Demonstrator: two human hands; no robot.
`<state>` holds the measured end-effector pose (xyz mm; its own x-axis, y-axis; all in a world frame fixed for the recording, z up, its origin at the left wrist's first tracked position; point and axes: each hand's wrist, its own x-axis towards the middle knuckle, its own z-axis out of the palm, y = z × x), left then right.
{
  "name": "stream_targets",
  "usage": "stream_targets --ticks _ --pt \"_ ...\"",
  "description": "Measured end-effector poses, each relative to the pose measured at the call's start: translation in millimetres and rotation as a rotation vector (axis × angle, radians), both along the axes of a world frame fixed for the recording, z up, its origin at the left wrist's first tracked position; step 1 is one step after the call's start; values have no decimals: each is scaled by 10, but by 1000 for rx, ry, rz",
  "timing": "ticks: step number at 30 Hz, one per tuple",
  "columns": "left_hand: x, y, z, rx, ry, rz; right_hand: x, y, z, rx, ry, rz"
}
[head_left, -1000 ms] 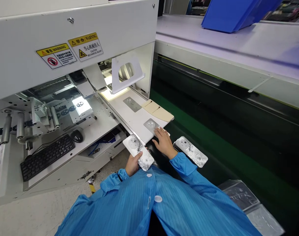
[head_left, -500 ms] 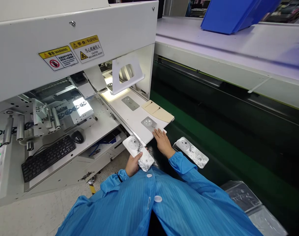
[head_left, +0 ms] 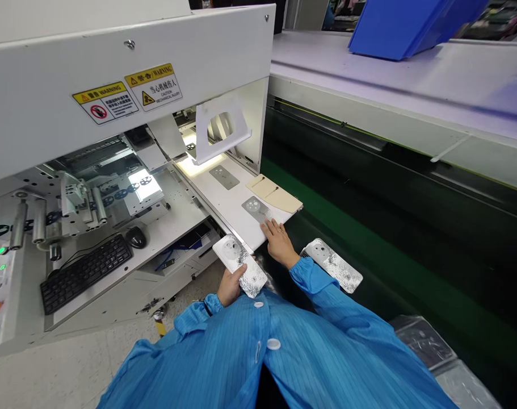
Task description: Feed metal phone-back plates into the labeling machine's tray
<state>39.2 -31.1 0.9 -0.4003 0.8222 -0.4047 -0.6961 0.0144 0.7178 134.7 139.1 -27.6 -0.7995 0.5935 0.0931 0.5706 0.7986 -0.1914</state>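
Observation:
My left hand (head_left: 230,286) is closed around a white patterned phone back cover (head_left: 240,264), held just below the front edge of the machine's white feed belt (head_left: 224,207). My right hand (head_left: 276,242) lies flat with fingers stretched out on the belt's near end. Its fingertips touch the near edge of a grey phone cover (head_left: 255,208) that rides on the belt. A second grey cover (head_left: 224,176) lies farther in, near the lit opening. Another white patterned cover (head_left: 333,264) tops a small stack to the right of my right arm.
A white machine housing with yellow warning labels (head_left: 128,94) hangs over the belt. A black keyboard (head_left: 86,271) and a mouse (head_left: 136,237) sit on its shelf at left. A dark green conveyor (head_left: 390,238) runs at right. A blue bin (head_left: 407,25) stands at the far back. Bagged parts (head_left: 428,343) lie at lower right.
The grey cover under my right hand has slid farther into the machine along the belt. My right hand now only touches its near edge. My left hand kept still.

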Motion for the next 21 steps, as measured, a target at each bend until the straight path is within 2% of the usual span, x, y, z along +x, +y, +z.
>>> stream_targets --ticks 10,21 --pt "-12 8 -1 -3 0 -17 -74 1 55 -59 -13 -5" --pt "-4 19 19 -6 -9 3 -101 -10 64 -43 -12 -22"
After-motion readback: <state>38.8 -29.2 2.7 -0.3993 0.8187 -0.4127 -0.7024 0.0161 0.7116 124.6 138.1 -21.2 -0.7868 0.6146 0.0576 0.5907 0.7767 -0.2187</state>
